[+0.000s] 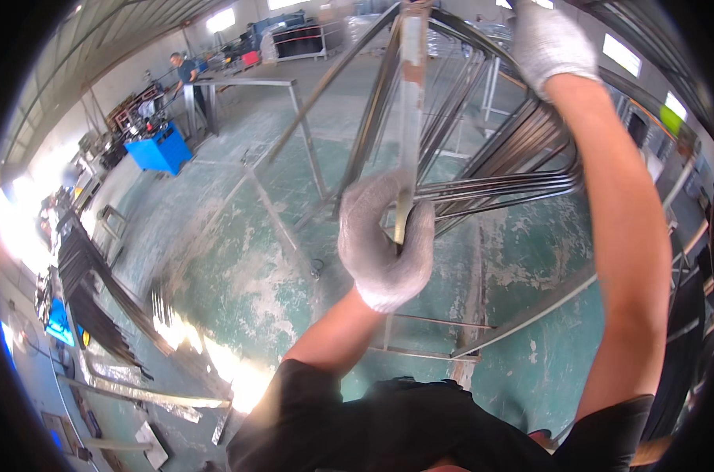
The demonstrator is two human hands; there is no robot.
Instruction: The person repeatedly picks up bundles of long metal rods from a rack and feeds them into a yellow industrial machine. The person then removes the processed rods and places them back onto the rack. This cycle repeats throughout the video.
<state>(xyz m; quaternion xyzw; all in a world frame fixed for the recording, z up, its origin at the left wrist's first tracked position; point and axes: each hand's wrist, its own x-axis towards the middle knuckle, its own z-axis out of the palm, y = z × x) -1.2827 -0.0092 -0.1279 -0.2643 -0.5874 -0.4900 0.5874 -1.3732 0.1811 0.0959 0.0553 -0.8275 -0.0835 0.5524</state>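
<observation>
My left hand [384,244], in a pale grey work glove, is in the middle of the view. Its fingers and thumb curl round the lower part of an upright flat metal bar [411,102] with brownish worn patches. Beside and behind it hangs a bundle of bent dark metal tubes [506,149], their rounded corners gathered at the right. My right hand [557,51], gloved too, is raised at the upper right, above those corners. Its fingers run toward the picture's top edge, where a dark piece shows; whether they grip it I cannot make out.
A metal frame [247,82] stands farther off, left of the bar. Beyond it are a blue bin [158,149] and a person [185,72] in dark clothing. Dark tubes [97,275] lie stacked at the left. A curved metal strip [530,311] crosses the worn green floor [247,291].
</observation>
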